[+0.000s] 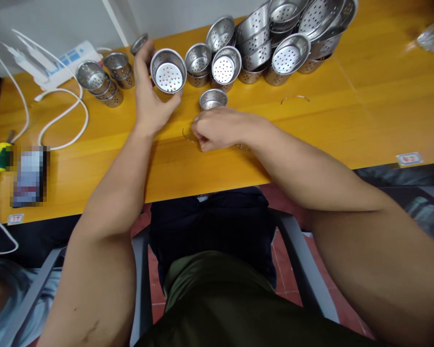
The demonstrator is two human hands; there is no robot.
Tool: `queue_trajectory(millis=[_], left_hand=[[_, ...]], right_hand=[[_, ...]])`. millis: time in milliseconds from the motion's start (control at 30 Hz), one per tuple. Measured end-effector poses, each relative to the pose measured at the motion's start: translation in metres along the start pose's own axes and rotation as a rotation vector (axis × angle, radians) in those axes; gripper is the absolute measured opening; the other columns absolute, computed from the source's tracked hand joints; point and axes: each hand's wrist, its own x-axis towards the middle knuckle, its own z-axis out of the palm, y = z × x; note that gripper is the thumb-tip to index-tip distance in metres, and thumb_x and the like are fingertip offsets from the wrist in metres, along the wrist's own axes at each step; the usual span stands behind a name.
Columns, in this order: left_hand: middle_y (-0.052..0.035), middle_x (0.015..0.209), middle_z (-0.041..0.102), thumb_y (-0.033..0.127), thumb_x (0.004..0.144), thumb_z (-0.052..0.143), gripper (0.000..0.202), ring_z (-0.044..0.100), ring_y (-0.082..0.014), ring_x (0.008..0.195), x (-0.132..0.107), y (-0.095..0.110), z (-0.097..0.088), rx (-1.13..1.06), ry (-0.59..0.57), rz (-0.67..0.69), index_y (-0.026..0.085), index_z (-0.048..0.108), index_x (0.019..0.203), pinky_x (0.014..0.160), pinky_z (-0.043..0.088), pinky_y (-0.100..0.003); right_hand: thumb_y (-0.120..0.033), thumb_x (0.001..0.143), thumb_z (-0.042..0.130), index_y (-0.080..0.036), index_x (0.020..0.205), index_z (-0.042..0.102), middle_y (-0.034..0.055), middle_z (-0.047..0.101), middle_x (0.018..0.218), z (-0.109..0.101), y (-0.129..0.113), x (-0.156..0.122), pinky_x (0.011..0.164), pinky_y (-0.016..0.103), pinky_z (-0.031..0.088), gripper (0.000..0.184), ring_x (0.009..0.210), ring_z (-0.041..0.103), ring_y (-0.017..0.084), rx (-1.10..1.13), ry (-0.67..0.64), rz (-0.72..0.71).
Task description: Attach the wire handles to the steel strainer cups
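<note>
My left hand (150,99) curves around a perforated metal cup (169,72), its open mouth tilted toward me. Near the middle of the table my right hand (217,127) is closed, with its fingers curled down. A thin curved wire (189,137) shows at the left of those fingers, and more thin wire (243,147) shows under the wrist. Whether the fingers grip either wire is hidden. Just behind the right hand stands a small perforated cup (213,99), its lower part covered by the hand.
Stacks of perforated metal cups (255,41) stand at the back, with shorter stacks (99,84) at the left. A power strip (67,65) with white cables, a phone (29,176) and a yellow-green handled tool (2,156) lie left. Another wire (294,98) lies right.
</note>
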Motion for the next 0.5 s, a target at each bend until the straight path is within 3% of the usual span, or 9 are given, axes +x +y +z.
queue_trajectory(millis=[200,267,333,400,467,500], left_hand=[[0.0052,0.180,0.044,0.077,0.093,0.092,0.109,0.041,-0.0293,0.169,-0.001,0.008,-0.011,0.004,-0.074,-0.068,0.051,0.025,0.175,0.150,0.035,-0.050],[0.0047,0.179,0.044,0.095,0.093,0.080,0.110,0.041,-0.0273,0.168,-0.003,0.000,-0.003,0.011,-0.023,-0.046,0.047,0.026,0.177,0.149,0.036,-0.046],[0.0026,0.176,0.045,0.116,0.092,0.049,0.118,0.041,-0.0231,0.164,-0.005,-0.014,0.008,0.024,0.045,0.024,0.037,0.026,0.178,0.147,0.034,-0.038],[0.0019,0.171,0.047,0.121,0.091,0.021,0.125,0.042,-0.0185,0.159,-0.006,-0.025,0.017,0.016,0.137,0.096,0.032,0.030,0.177,0.143,0.032,-0.028],[0.0020,0.168,0.050,0.120,0.092,0.023,0.120,0.045,-0.0191,0.157,-0.007,-0.030,0.019,-0.002,0.162,0.092,0.036,0.035,0.176,0.142,0.034,-0.029],[0.0016,0.169,0.050,0.119,0.092,0.035,0.116,0.045,-0.0218,0.159,-0.007,-0.029,0.017,0.000,0.115,0.059,0.038,0.034,0.176,0.144,0.035,-0.034]], right_hand=[[-0.021,0.105,0.081,-0.019,0.121,0.087,0.0108,0.082,0.125,0.004,0.005,0.000,0.086,0.039,0.045,0.017,0.108,0.073,0.033,0.136,0.105,-0.028],[-0.020,0.106,0.080,-0.019,0.123,0.088,0.0109,0.082,0.123,0.004,-0.002,0.002,0.087,0.040,0.046,0.019,0.107,0.074,0.033,0.160,0.071,-0.025],[-0.015,0.105,0.079,-0.020,0.123,0.089,0.0113,0.083,0.118,0.003,-0.010,0.003,0.085,0.041,0.048,0.021,0.104,0.076,0.034,0.147,0.025,0.021],[-0.014,0.103,0.079,-0.019,0.120,0.090,0.0124,0.084,0.112,0.002,-0.014,0.002,0.084,0.042,0.049,0.021,0.101,0.078,0.037,0.115,-0.001,0.074],[-0.017,0.103,0.083,-0.020,0.117,0.091,0.0125,0.083,0.105,0.002,-0.015,-0.001,0.083,0.044,0.051,0.016,0.098,0.079,0.039,0.097,-0.009,0.083],[-0.019,0.102,0.085,-0.020,0.114,0.091,0.0120,0.083,0.102,0.002,-0.014,-0.003,0.083,0.044,0.052,0.013,0.096,0.079,0.039,0.094,-0.013,0.070]])
